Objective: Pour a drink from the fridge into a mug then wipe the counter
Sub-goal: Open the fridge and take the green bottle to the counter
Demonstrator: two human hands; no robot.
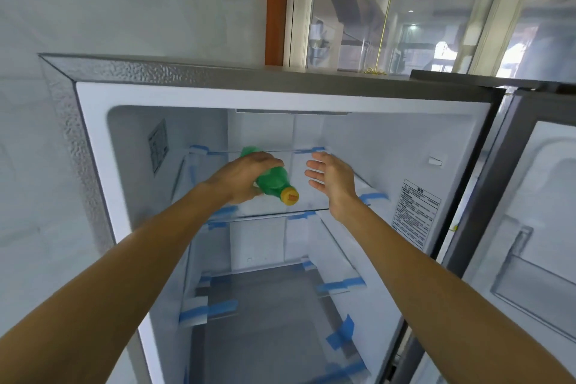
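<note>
Inside fridge (218,97), green bottle (275,183) in left hand (241,176).

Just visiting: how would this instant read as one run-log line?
stage: fetching drink | fridge: open | left hand: grips green bottle at glass shelf | right hand: open, beside bottle, apart

So all we see of ourselves here: bare left forearm (124,259) and bare right forearm (436,274), uncovered right up to the left hand (246,178) and right hand (333,181).

one green bottle (275,183), one open fridge (93,140), two hands (246,176) (332,179)
</note>
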